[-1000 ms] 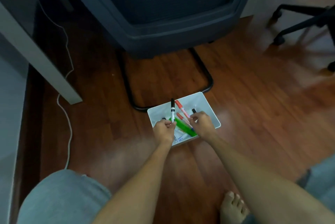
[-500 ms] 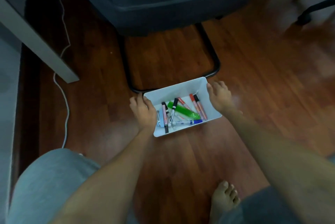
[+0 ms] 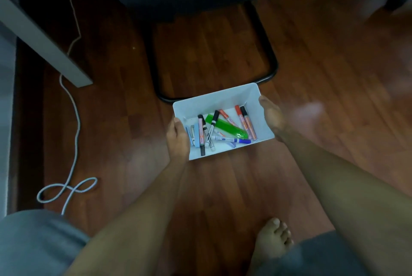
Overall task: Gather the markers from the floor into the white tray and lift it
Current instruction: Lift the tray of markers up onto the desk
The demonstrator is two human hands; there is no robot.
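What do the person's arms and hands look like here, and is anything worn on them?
Both arms are bare up to the frame edge: no sleeves, gloves, watch or rings visible on the left hand or the right hand. Grey shorts cover the knees, and one foot is bare.

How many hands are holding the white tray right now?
2. The left hand grips the left end of the white tray, and the right hand grips the right end. The fingers underneath are hidden.
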